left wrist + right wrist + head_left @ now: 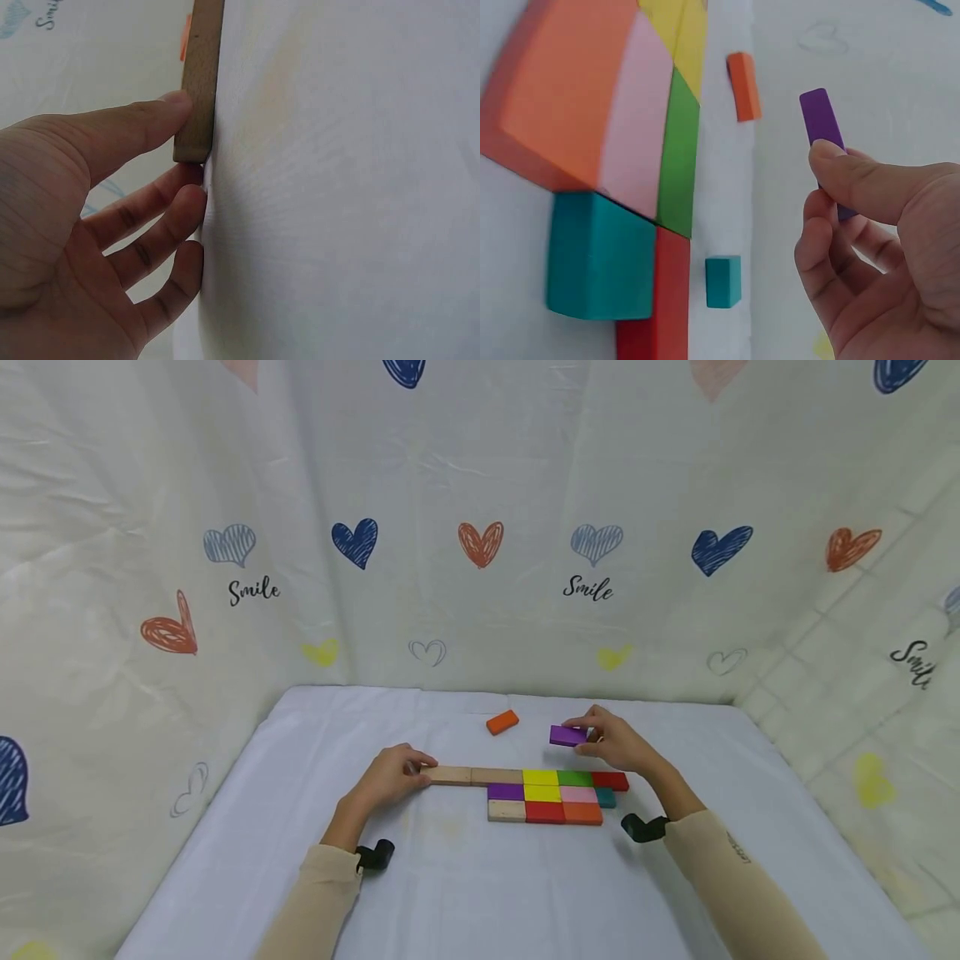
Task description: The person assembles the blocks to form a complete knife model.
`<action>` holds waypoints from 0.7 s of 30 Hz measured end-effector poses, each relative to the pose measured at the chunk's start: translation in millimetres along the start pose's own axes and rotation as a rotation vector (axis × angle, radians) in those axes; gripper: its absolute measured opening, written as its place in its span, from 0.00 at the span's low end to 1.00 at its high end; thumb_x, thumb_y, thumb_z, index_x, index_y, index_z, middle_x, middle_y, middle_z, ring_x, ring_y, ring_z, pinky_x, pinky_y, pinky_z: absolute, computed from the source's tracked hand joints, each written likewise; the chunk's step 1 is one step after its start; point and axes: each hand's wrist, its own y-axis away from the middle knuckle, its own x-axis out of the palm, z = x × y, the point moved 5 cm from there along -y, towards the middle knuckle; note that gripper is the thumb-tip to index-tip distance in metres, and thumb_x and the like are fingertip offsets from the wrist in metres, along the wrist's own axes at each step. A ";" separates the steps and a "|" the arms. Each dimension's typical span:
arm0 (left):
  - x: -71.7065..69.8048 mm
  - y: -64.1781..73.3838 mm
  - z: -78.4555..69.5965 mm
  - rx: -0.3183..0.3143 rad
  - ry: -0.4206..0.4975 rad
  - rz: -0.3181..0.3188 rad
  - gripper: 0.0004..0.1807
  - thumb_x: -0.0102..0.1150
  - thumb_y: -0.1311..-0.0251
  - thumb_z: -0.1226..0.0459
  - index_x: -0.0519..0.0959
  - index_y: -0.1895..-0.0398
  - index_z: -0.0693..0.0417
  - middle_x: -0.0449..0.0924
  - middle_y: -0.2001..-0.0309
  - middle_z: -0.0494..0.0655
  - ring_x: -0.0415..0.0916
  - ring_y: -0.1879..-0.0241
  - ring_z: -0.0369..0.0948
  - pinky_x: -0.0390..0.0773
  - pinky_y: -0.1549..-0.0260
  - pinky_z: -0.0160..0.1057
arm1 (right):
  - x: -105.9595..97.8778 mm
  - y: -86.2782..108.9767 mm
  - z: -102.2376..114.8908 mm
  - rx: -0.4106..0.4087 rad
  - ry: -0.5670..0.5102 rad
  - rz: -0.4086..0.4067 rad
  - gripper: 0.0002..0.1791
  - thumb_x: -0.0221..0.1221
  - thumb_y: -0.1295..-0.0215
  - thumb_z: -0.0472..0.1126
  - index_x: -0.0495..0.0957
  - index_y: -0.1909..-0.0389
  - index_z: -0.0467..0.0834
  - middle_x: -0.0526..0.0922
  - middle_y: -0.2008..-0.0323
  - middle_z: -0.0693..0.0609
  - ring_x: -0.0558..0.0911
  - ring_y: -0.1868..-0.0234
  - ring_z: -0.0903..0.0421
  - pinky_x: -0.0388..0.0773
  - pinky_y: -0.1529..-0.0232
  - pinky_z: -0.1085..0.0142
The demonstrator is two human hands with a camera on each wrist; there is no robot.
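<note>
My right hand [617, 745] pinches a purple wooden block [567, 736] between thumb and fingers, raised above the cloth behind the laid blocks. At the left end of the back row, thumb and index finger of my left hand [390, 777] hold the end of a plain wooden block [199, 75]. That row continues rightward with another plain block [497, 777], then yellow, green [575, 778] and red. In front lie a purple block [506, 792], a yellow, a pink [578, 794] and a teal one. The front row has plain, red [545, 812] and orange blocks, touching side by side.
A loose orange block [502, 722] lies toward the back of the white-covered table [450, 902]. In the right wrist view a loose teal block [722, 281] stands behind the rows. A heart-printed curtain [480, 610] rises along the back edge.
</note>
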 end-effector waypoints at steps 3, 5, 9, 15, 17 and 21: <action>-0.6 -0.4 0.1 -0.013 0.002 -0.003 0.14 0.73 0.41 0.63 0.88 0.51 0.42 0.81 0.61 0.41 0.75 0.64 0.38 0.76 0.63 0.38 | 4.6 13.0 6.3 -0.032 -0.019 0.000 0.25 0.68 0.34 0.37 0.80 0.36 0.48 0.74 0.54 0.48 0.75 0.57 0.51 0.78 0.60 0.67; -1.2 0.0 -0.1 -0.017 0.004 -0.005 0.14 0.73 0.41 0.63 0.88 0.51 0.43 0.81 0.61 0.41 0.75 0.64 0.38 0.76 0.63 0.38 | 9.1 20.6 9.8 -0.054 -0.035 -0.005 0.24 0.68 0.35 0.37 0.81 0.38 0.48 0.74 0.56 0.49 0.76 0.58 0.52 0.78 0.60 0.68; -1.5 0.7 -0.2 -0.023 0.013 -0.005 0.14 0.73 0.41 0.63 0.88 0.51 0.43 0.81 0.61 0.41 0.75 0.64 0.38 0.76 0.63 0.38 | 21.8 34.6 16.5 -0.086 -0.062 -0.002 0.24 0.71 0.38 0.38 0.82 0.39 0.47 0.74 0.58 0.50 0.77 0.58 0.53 0.79 0.60 0.70; -0.3 0.6 -0.3 -0.024 0.024 -0.001 0.14 0.73 0.41 0.63 0.89 0.51 0.42 0.81 0.61 0.41 0.75 0.65 0.38 0.75 0.64 0.38 | 42.4 49.2 24.3 -0.079 -0.103 0.045 0.25 0.71 0.38 0.40 0.82 0.39 0.51 0.74 0.60 0.52 0.75 0.58 0.53 0.76 0.65 0.70; 0.3 0.5 -0.7 -0.020 0.029 0.002 0.14 0.73 0.41 0.63 0.89 0.51 0.43 0.81 0.61 0.42 0.75 0.65 0.38 0.75 0.64 0.38 | 48.3 52.4 27.9 -0.099 -0.105 0.056 0.24 0.71 0.38 0.40 0.83 0.40 0.51 0.74 0.60 0.52 0.75 0.58 0.53 0.76 0.63 0.70; 0.6 0.7 -0.6 -0.013 0.026 -0.001 0.14 0.73 0.41 0.64 0.89 0.51 0.43 0.81 0.61 0.42 0.74 0.65 0.38 0.75 0.65 0.38 | 59.9 56.1 34.4 -0.113 -0.112 0.081 0.22 0.72 0.39 0.41 0.85 0.43 0.52 0.74 0.60 0.53 0.76 0.56 0.54 0.78 0.62 0.71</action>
